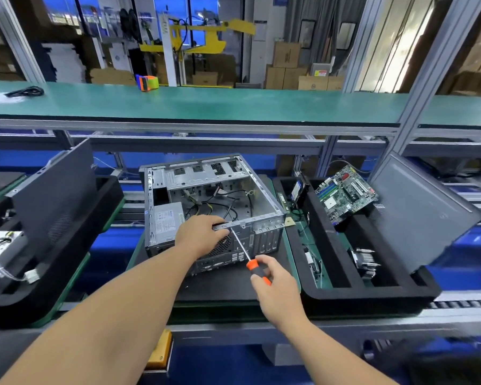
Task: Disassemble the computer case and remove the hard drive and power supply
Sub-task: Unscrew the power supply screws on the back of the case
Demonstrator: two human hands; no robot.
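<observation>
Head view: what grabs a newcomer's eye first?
The open grey metal computer case at centre, side panel off, loose cables and a silver power supply box inside. The left hand holds its near edge while the right hand holds an orange-and-black handled screwdriver, tip at that edge. To the right, a green motherboard lies in a black foam tray.

Bright even indoor light, wide-angle edge warp, bkgd slightly soft.
</observation>
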